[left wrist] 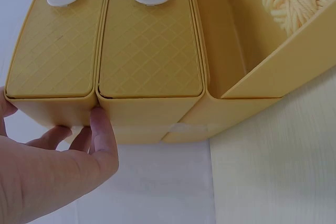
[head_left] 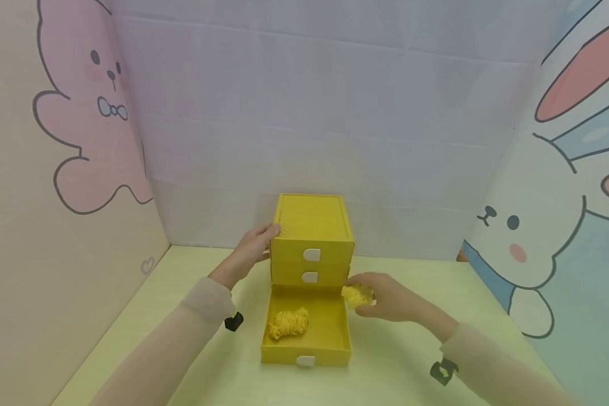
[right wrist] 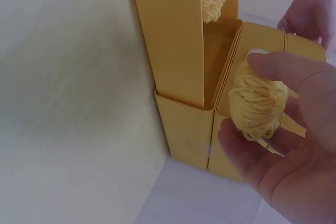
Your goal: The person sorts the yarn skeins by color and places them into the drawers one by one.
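My right hand [head_left: 388,297] holds a small skein of yellow yarn [right wrist: 257,100] between thumb and fingers, just right of the pulled-out bottom drawer [head_left: 330,332]. In that drawer, toward its left side, lies another yellow yarn skein [head_left: 289,323]. The drawer belongs to a yellow drawer cabinet [head_left: 312,220] whose upper two drawers are closed. My left hand [head_left: 251,251] rests against the cabinet's upper left side, thumb at the top edge. In the left wrist view, its fingers [left wrist: 102,129] touch the side wall without wrapping round it.
The cabinet stands on a pale tabletop [head_left: 406,361] near the back wall cloth [head_left: 314,113]. White tabs [head_left: 305,361] mark the drawer fronts. Side panels with a pink cartoon animal [head_left: 96,141] and a white rabbit [head_left: 533,225] flank the table.
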A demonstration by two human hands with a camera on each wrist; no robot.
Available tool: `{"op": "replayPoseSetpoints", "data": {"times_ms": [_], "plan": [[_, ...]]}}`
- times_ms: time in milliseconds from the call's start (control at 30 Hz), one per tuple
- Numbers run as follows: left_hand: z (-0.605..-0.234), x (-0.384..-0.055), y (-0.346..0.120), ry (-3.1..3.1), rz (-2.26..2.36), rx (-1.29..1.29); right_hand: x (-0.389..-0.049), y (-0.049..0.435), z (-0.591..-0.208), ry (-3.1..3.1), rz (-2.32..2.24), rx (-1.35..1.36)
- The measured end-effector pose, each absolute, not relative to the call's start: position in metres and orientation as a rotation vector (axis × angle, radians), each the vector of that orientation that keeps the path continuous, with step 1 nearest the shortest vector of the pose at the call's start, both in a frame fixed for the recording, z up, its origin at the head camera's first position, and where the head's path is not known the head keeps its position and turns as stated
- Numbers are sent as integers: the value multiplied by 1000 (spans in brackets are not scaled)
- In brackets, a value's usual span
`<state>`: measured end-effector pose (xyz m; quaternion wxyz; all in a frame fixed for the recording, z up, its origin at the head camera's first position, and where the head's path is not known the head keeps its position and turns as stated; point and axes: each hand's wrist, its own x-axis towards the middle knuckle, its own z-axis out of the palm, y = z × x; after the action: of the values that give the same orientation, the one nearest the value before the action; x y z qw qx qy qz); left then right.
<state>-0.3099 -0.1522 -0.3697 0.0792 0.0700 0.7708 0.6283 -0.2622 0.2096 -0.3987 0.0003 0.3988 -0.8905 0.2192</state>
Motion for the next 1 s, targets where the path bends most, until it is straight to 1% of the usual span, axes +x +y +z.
{"op": "replayPoseSetpoints", "data": {"times_ms": [267, 433, 800, 1000], "plan": [[-370, -309, -153, 2317, 1881, 187, -264, 159, -413, -2756, 542, 1416], [-370, -310, -153, 2309, 1898, 195, -269, 140, -427, -2798, 438, 1430], [-369, -313, -150, 2327, 1882, 192, -276, 127, -457, -2810, 238, 1390], [-371, -314, -150, 2327, 1879, 184, -276, 127, -464, -2799, 205, 1413]]}}
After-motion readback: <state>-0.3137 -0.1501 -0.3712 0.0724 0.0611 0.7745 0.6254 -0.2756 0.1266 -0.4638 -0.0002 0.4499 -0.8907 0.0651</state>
